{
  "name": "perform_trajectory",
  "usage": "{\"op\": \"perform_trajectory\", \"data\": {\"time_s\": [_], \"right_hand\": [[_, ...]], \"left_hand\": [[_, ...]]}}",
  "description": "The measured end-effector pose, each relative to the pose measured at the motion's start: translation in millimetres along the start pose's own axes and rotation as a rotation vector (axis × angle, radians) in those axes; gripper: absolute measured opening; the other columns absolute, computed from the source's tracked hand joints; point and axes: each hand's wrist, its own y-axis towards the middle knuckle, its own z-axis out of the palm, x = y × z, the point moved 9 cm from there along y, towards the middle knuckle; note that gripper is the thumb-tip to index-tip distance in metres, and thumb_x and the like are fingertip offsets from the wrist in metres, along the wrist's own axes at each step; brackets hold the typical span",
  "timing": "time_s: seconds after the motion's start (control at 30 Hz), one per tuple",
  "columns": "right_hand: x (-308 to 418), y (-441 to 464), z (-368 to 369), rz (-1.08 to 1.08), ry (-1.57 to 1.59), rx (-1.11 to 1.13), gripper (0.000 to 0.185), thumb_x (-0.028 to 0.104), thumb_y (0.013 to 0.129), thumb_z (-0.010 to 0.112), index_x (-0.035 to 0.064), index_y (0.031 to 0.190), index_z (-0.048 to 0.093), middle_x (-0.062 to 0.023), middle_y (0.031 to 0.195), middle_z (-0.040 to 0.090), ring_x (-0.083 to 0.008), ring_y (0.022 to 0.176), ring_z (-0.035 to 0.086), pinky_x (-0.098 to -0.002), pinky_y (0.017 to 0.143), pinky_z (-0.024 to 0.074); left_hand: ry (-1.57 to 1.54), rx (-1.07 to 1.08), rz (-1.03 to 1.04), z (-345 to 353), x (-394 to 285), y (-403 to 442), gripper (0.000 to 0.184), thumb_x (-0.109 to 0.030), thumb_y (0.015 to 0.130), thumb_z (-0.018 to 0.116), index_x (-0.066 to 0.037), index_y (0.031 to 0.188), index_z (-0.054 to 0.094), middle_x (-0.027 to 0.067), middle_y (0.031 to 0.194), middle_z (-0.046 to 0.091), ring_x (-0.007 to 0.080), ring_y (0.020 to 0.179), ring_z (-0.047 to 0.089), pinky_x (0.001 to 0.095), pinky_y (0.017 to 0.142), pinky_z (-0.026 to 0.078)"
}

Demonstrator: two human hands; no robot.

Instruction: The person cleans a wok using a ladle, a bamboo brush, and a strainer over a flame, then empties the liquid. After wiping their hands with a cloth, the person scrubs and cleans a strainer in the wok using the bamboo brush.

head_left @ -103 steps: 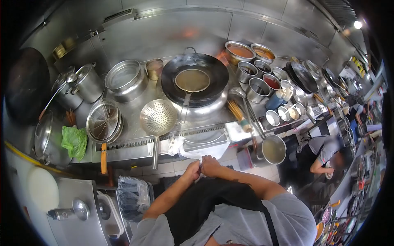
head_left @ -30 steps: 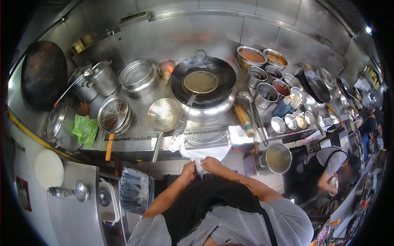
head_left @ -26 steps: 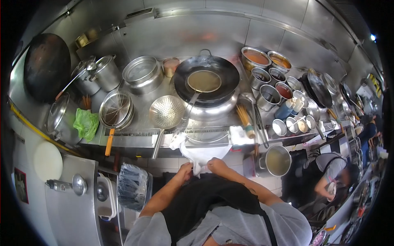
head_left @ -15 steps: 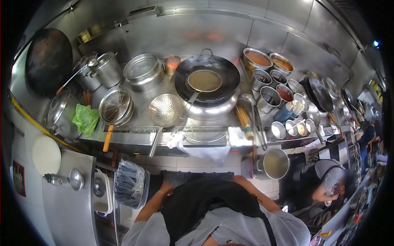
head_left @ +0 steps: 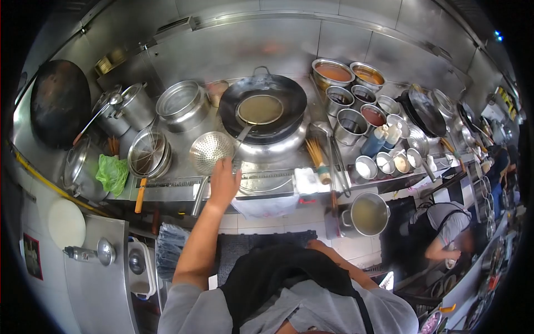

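Observation:
My left hand (head_left: 224, 182) reaches over the front edge of the stove, its fingers stretched forward and the thumb apart. Its fingertips overlap the lower rim of a perforated skimmer (head_left: 211, 151); whether they touch it I cannot tell. The skimmer's handle (head_left: 199, 196) sticks out over the edge, left of the hand. Ahead and to the right, a black wok (head_left: 289, 100) holds a round, long-handled strainer (head_left: 260, 109). My right hand (head_left: 315, 244) is low by the apron, mostly hidden, its fingers not visible.
A bamboo brush (head_left: 318, 161) and a folded white cloth (head_left: 305, 181) lie right of the wok. Sauce pots (head_left: 350, 127) and squeeze bottles (head_left: 374, 141) stand farther right. A large pot (head_left: 367, 214) is below the counter edge. A co-worker (head_left: 442, 228) bends at the right.
My left hand has risen from beside the apron and moved forward to the stove edge by the skimmer. The view has shifted slightly. My right hand remains low.

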Motion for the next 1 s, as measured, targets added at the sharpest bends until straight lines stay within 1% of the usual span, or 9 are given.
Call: {"op": "perform_trajectory", "data": {"time_s": [0.07,0.13,0.23,0.5,0.6,0.73,0.83,0.9,1.0], "right_hand": [[-19,-5,16,0.031,0.023,0.02,0.031,0.027,0.077,0.059,0.0007,0.09,0.068,-0.0242,0.093,0.065,-0.0407,0.092,0.062,-0.0482,0.081,0.0483],[-46,-30,29,0.07,0.025,0.034,0.032,0.029,0.078,0.059,0.0005,0.089,0.068,-0.0244,0.092,0.065,-0.0407,0.091,0.062,-0.048,0.08,0.0485],[-76,-81,34,0.144,0.02,0.024,0.034,0.032,0.078,0.059,0.0001,0.086,0.068,-0.0247,0.091,0.065,-0.0408,0.09,0.063,-0.0475,0.079,0.0489],[-56,-167,32,0.21,0.134,-0.198,0.04,0.038,0.079,0.06,-0.0007,0.08,0.068,-0.0255,0.087,0.065,-0.041,0.087,0.063,-0.0463,0.076,0.0499],[9,-198,8,0.041,0.221,-0.333,0.04,0.038,0.079,0.06,-0.001,0.081,0.068,-0.0257,0.087,0.065,-0.0412,0.087,0.063,-0.046,0.075,0.05],[35,-181,18,0.064,0.242,-0.316,0.038,0.037,0.079,0.061,-0.0001,0.084,0.067,-0.0252,0.088,0.065,-0.041,0.087,0.063,-0.0459,0.076,0.0499],[28,-142,42,0.15,0.211,-0.256,0.036,0.036,0.079,0.062,0.0006,0.086,0.067,-0.0248,0.088,0.065,-0.0409,0.087,0.063,-0.0457,0.076,0.0499],[25,-115,54,0.19,0.203,-0.237,0.036,0.035,0.079,0.063,0.001,0.088,0.067,-0.0245,0.089,0.065,-0.0408,0.087,0.063,-0.0457,0.076,0.0498],[18,-69,75,0.25,0.191,-0.211,0.035,0.034,0.079,0.064,0.0017,0.09,0.067,-0.0242,0.089,0.065,-0.0407,0.088,0.063,-0.0455,0.076,0.0498]], "left_hand": [[0.097,-0.051,0.073,12,-2,27,0.049,-0.021,0.082,0.064,0.004,0.121,0.047,0.0255,0.107,0.054,0.0409,0.097,0.055,0.0444,0.083,0.047],[0.276,0.195,-0.1,56,33,42,0.048,-0.021,0.081,0.065,0.006,0.117,0.047,0.0239,0.106,0.056,0.0374,0.095,0.058,0.0422,0.081,0.049],[0.3,0.411,-0.072,98,61,51,0.037,-0.02,0.083,0.063,0.005,0.109,0.051,0.0223,0.104,0.058,0.0349,0.092,0.061,0.0406,0.079,0.051],[0.143,0.411,0.202,86,80,56,0.023,-0.008,0.084,0.056,0.007,0.101,0.052,0.0258,0.1,0.058,0.0395,0.093,0.06,0.0436,0.08,0.051],[0.132,0.379,0.196,83,111,61,0.024,-0.006,0.082,0.055,0.007,0.102,0.052,0.0252,0.101,0.058,0.0398,0.092,0.061,0.0431,0.079,0.051],[0.111,0.399,0.064,76,143,66,0.031,-0.006,0.082,0.056,0.007,0.109,0.052,0.0263,0.105,0.058,0.0398,0.096,0.059,0.0452,0.085,0.049],[0.175,0.1,0.155,31,107,58,0.039,-0.008,0.082,0.058,0.006,0.118,0.051,0.0281,0.111,0.057,0.0405,0.105,0.056,0.0473,0.093,0.043],[-0.095,-0.027,0.286,6,66,37,0.046,-0.01,0.082,0.06,0.003,0.124,0.049,0.0288,0.119,0.053,0.0409,0.111,0.052,0.0481,0.1,0.038],[-0.626,0.391,0.236,58,42,-43,0.046,-0.017,0.083,0.064,0.003,0.123,0.05,0.0243,0.122,0.054,0.0377,0.113,0.054,0.043,0.097,0.042]]}}
